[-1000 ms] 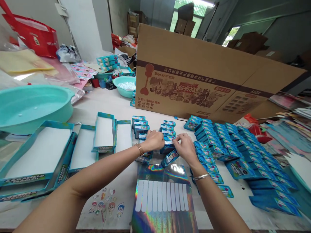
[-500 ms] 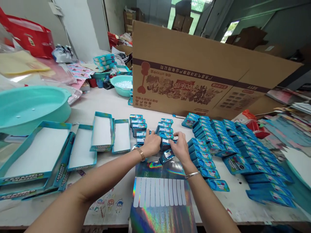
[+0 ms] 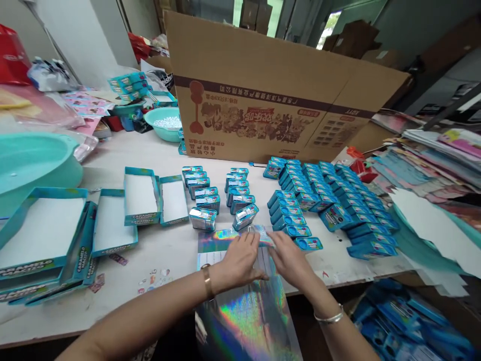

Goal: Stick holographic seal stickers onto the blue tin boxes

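Note:
My left hand (image 3: 240, 258) and my right hand (image 3: 287, 258) lie side by side on a holographic sticker sheet (image 3: 244, 311) that hangs over the table's front edge. Both hands have their fingers stretched out on the sheet's top part, fingertips nearly touching. Just beyond them stand two short columns of small blue tins; the nearest two tins (image 3: 203, 219) (image 3: 245, 216) are a hand's width away. Neither hand holds a tin.
Rows of more blue tins (image 3: 319, 200) fill the right of the table. Open blue tray boxes (image 3: 141, 195) (image 3: 41, 235) lie to the left, beside a teal basin (image 3: 33, 160). A big cardboard box (image 3: 270, 95) stands behind, and a teal bowl (image 3: 167, 123) far left.
Both hands have drawn back from the tins to the holographic sheet near the table's edge. The tin they were handling now stands in the column. The view has tipped down and right.

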`<action>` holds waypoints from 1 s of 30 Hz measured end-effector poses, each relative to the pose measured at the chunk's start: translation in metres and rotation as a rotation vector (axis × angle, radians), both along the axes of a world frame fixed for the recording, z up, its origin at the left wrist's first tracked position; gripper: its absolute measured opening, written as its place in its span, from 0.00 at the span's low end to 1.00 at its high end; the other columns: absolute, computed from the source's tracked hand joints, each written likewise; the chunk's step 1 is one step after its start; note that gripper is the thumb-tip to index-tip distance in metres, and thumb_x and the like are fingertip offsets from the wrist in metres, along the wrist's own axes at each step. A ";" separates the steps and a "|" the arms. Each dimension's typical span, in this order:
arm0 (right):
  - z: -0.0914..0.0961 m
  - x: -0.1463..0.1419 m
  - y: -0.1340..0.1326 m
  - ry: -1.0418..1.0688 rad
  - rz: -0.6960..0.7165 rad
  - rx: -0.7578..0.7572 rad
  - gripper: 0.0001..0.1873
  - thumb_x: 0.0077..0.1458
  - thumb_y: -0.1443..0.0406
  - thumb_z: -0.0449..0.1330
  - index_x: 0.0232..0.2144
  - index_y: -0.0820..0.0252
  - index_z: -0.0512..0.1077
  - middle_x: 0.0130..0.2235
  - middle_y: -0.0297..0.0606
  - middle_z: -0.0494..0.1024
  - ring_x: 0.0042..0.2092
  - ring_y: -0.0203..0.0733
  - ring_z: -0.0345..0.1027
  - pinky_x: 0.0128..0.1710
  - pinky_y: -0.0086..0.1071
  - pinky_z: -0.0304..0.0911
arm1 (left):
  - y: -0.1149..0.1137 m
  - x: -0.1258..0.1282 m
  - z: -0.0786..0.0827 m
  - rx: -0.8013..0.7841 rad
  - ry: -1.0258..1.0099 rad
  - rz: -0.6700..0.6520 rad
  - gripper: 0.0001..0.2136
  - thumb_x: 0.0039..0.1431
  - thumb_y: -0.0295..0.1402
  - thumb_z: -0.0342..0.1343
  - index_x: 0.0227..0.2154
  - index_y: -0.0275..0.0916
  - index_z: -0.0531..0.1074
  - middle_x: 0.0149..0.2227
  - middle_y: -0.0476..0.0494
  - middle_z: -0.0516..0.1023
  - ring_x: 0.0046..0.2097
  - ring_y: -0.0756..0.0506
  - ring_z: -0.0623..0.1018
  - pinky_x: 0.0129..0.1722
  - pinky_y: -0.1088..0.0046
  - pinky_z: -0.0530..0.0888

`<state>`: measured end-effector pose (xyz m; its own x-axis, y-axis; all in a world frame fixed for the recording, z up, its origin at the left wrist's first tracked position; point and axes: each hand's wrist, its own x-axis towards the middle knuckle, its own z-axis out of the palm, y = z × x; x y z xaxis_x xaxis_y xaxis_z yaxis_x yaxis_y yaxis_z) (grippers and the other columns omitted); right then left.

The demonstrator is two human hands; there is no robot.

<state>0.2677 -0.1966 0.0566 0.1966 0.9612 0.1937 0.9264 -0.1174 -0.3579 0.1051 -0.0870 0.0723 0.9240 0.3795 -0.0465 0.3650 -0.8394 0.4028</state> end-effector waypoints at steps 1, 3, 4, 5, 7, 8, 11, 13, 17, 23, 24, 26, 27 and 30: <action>-0.010 -0.004 -0.008 -0.056 -0.019 -0.072 0.23 0.60 0.70 0.49 0.57 0.60 0.67 0.53 0.50 0.73 0.53 0.52 0.69 0.49 0.44 0.69 | -0.005 0.004 -0.012 -0.001 0.015 0.010 0.45 0.42 0.52 0.71 0.59 0.32 0.63 0.61 0.25 0.68 0.62 0.28 0.68 0.58 0.54 0.66; -0.027 -0.008 -0.017 -0.146 -0.081 -0.187 0.27 0.59 0.72 0.50 0.60 0.61 0.65 0.59 0.53 0.70 0.55 0.53 0.70 0.46 0.43 0.71 | -0.006 0.011 -0.030 -0.013 0.038 0.015 0.42 0.41 0.49 0.73 0.56 0.32 0.65 0.62 0.24 0.67 0.64 0.29 0.66 0.61 0.54 0.65; -0.033 -0.008 -0.018 -0.173 -0.108 -0.224 0.28 0.59 0.72 0.51 0.61 0.61 0.64 0.61 0.54 0.68 0.55 0.53 0.70 0.45 0.42 0.72 | -0.005 0.012 -0.036 -0.023 0.038 0.013 0.38 0.43 0.48 0.73 0.53 0.33 0.67 0.61 0.25 0.68 0.64 0.30 0.67 0.61 0.54 0.65; -0.036 -0.008 -0.019 -0.190 -0.125 -0.247 0.28 0.59 0.71 0.51 0.62 0.60 0.63 0.62 0.54 0.66 0.56 0.53 0.70 0.45 0.41 0.72 | -0.003 0.012 -0.039 -0.033 0.030 0.010 0.33 0.45 0.46 0.72 0.51 0.34 0.68 0.60 0.27 0.70 0.62 0.31 0.68 0.60 0.56 0.67; -0.040 -0.005 -0.017 -0.205 -0.132 -0.251 0.26 0.61 0.71 0.52 0.62 0.58 0.65 0.63 0.51 0.66 0.56 0.52 0.70 0.45 0.39 0.72 | 0.001 0.009 -0.041 -0.046 0.000 0.006 0.27 0.49 0.44 0.70 0.48 0.36 0.70 0.57 0.31 0.72 0.60 0.33 0.71 0.58 0.58 0.69; -0.042 -0.004 -0.017 -0.209 -0.127 -0.237 0.25 0.62 0.70 0.52 0.60 0.56 0.66 0.62 0.50 0.68 0.55 0.52 0.71 0.45 0.39 0.72 | 0.001 0.007 -0.041 -0.049 -0.011 0.010 0.24 0.51 0.43 0.70 0.46 0.37 0.70 0.56 0.32 0.73 0.58 0.34 0.72 0.56 0.58 0.70; -0.046 0.001 -0.016 -0.223 -0.104 -0.171 0.21 0.63 0.69 0.52 0.56 0.51 0.72 0.58 0.47 0.73 0.52 0.50 0.73 0.43 0.38 0.72 | -0.001 0.004 -0.040 -0.055 -0.024 0.031 0.20 0.54 0.42 0.68 0.45 0.38 0.70 0.53 0.35 0.75 0.56 0.35 0.73 0.55 0.59 0.70; -0.050 0.003 -0.018 -0.244 -0.085 -0.134 0.20 0.64 0.68 0.53 0.55 0.50 0.73 0.55 0.45 0.75 0.50 0.49 0.73 0.43 0.37 0.72 | -0.002 0.005 -0.040 -0.056 -0.016 0.043 0.19 0.55 0.41 0.67 0.44 0.38 0.70 0.51 0.36 0.75 0.54 0.36 0.74 0.54 0.59 0.71; -0.057 0.005 -0.027 -0.319 -0.035 -0.072 0.21 0.64 0.67 0.52 0.57 0.48 0.72 0.53 0.44 0.78 0.48 0.48 0.73 0.42 0.37 0.73 | -0.003 0.006 -0.042 -0.059 -0.016 0.053 0.18 0.55 0.41 0.67 0.43 0.38 0.70 0.50 0.37 0.76 0.53 0.36 0.75 0.52 0.62 0.71; -0.057 0.005 -0.032 -0.355 -0.021 -0.010 0.19 0.65 0.66 0.51 0.54 0.49 0.74 0.53 0.45 0.77 0.47 0.48 0.73 0.41 0.37 0.73 | -0.003 0.006 -0.043 -0.064 -0.034 0.061 0.18 0.55 0.41 0.67 0.43 0.39 0.70 0.49 0.38 0.76 0.52 0.37 0.75 0.50 0.62 0.71; -0.056 0.004 -0.031 -0.350 -0.018 -0.004 0.18 0.65 0.66 0.51 0.52 0.49 0.74 0.53 0.44 0.77 0.47 0.47 0.73 0.41 0.37 0.73 | -0.003 0.005 -0.042 -0.063 -0.030 0.064 0.17 0.55 0.41 0.67 0.43 0.39 0.70 0.49 0.38 0.76 0.52 0.37 0.75 0.50 0.62 0.71; -0.055 0.004 -0.028 -0.330 -0.011 0.014 0.16 0.66 0.66 0.51 0.50 0.51 0.75 0.52 0.44 0.78 0.48 0.47 0.72 0.43 0.38 0.73 | -0.003 0.005 -0.040 -0.062 -0.020 0.064 0.18 0.55 0.41 0.66 0.43 0.38 0.70 0.49 0.38 0.76 0.52 0.37 0.75 0.50 0.62 0.71; -0.055 0.004 -0.027 -0.319 -0.009 0.026 0.16 0.66 0.66 0.51 0.49 0.52 0.76 0.52 0.44 0.78 0.48 0.47 0.72 0.44 0.38 0.72 | -0.004 0.005 -0.040 -0.062 -0.016 0.060 0.18 0.55 0.42 0.66 0.43 0.38 0.70 0.49 0.37 0.76 0.52 0.37 0.75 0.50 0.62 0.71; -0.056 0.005 -0.021 -0.304 -0.018 0.043 0.16 0.66 0.67 0.50 0.49 0.54 0.76 0.50 0.45 0.79 0.48 0.47 0.72 0.44 0.37 0.72 | -0.003 0.004 -0.040 -0.067 -0.011 0.052 0.18 0.56 0.42 0.66 0.43 0.38 0.70 0.50 0.37 0.75 0.52 0.37 0.75 0.50 0.62 0.71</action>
